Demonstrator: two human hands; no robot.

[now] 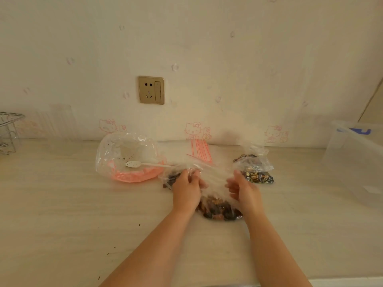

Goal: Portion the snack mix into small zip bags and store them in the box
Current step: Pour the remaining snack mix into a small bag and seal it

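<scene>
- Pink bowl (134, 177) with spoon (145, 164), far left, idle.
- Left hand (186, 189) pinches zip bag (215, 195) top; mix sits low.
- Right hand (243, 189) grips opposite edge; press seal fully across.
- Filled bags (256, 172) beside; box (356, 158) far right.

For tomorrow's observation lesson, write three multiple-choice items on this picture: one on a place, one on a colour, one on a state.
1. Where does the white spoon lie?
A. In the clear box
B. On the big bag in the pink bowl
C. In the wire rack

2. What colour are the stripes on the empty zip bags by the wall?
A. Red
B. Green
C. Black

3. What are the hands doing?
A. Resting flat on the counter
B. Holding the spoon
C. Both gripping a clear bag of snack mix

Answers:
1 B, it rests across the big bag lining the pink bowl.
2 A, thin red lines show.
3 C, the left hand and right hand clutch the snack bag.
</scene>
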